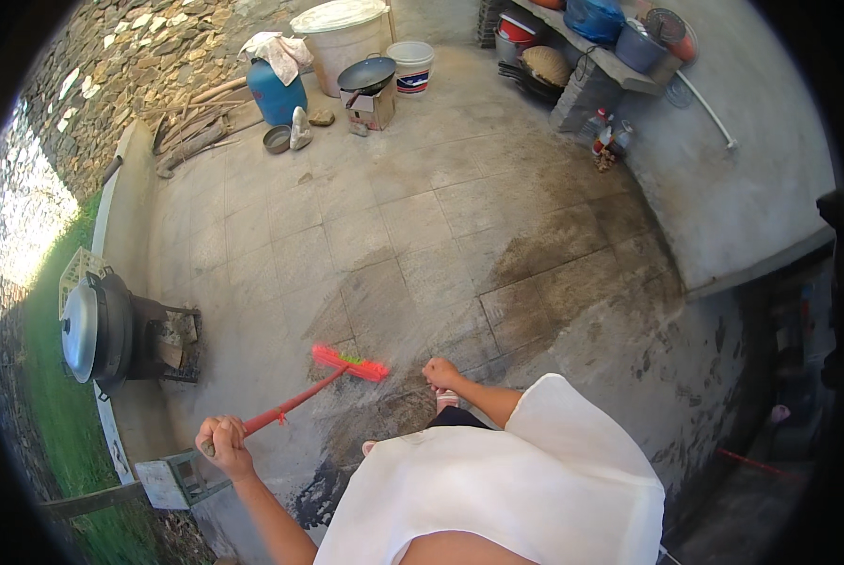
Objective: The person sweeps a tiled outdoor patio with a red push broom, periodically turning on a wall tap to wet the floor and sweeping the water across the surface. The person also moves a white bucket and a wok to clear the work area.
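My left hand point(224, 446) grips the upper end of a red broom handle point(296, 401). The handle slopes down and away to a red-bristled broom head point(351, 363) with a green patch in the middle, which rests on the tiled floor point(365, 233). My right hand point(441, 374) hangs above my foot, to the right of the broom head. Its fingers are curled in, and nothing shows in them. Dark damp patches point(556, 261) spread over the tiles ahead and to the right. Below my hands is my white top point(506, 480).
At the left a lidded pot point(86, 332) sits on a stove point(171, 342), with a small stool point(171, 480) nearer me. Along the far wall stand a blue barrel point(277, 92), a wok point(367, 75) on a box, and a bucket point(411, 65). Bottles point(605, 133) stand by the right wall.
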Available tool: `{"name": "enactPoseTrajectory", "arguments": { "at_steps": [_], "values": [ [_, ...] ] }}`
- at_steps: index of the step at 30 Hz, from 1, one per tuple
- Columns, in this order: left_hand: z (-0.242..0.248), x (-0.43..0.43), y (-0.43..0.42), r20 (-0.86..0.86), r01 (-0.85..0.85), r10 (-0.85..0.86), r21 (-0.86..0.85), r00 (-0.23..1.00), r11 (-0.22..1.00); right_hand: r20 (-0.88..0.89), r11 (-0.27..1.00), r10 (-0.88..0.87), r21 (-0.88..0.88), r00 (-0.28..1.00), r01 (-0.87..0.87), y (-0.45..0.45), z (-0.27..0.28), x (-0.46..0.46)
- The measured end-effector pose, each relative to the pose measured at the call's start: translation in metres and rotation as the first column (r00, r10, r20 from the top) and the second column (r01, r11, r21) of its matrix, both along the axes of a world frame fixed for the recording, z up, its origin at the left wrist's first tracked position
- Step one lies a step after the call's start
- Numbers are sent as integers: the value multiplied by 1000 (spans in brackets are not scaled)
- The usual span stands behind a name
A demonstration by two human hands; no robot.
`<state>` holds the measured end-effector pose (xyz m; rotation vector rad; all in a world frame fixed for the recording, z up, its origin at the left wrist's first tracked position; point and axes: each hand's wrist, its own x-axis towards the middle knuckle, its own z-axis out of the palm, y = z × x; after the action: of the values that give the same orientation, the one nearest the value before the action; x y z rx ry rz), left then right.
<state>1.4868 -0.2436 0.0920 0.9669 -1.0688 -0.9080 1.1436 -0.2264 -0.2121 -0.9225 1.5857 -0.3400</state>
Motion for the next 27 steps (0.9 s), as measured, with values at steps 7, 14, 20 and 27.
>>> {"name": "enactPoseTrajectory", "arguments": {
  "at_steps": [7, 14, 20, 27],
  "values": [
    [2, -18, -88, -13, -122, 124, 75, 992, 990, -235, 843, -515, 35, 824, 537, 33, 3, -229],
    [-8, -42, -147, 12, -147, 147, 93, 989, 985, -135, 735, -655, 116, 744, 668, 86, 0, -247],
    [-9, -65, -183, 32, -148, 145, 133, 989, 980, 0, 925, -378, 56, 926, 377, 86, -9, -199],
    [-9, -99, -217, 117, -81, 61, 171, 991, 982, 17, 945, -310, -101, 951, 310, 38, 17, -219]
  ]
}}
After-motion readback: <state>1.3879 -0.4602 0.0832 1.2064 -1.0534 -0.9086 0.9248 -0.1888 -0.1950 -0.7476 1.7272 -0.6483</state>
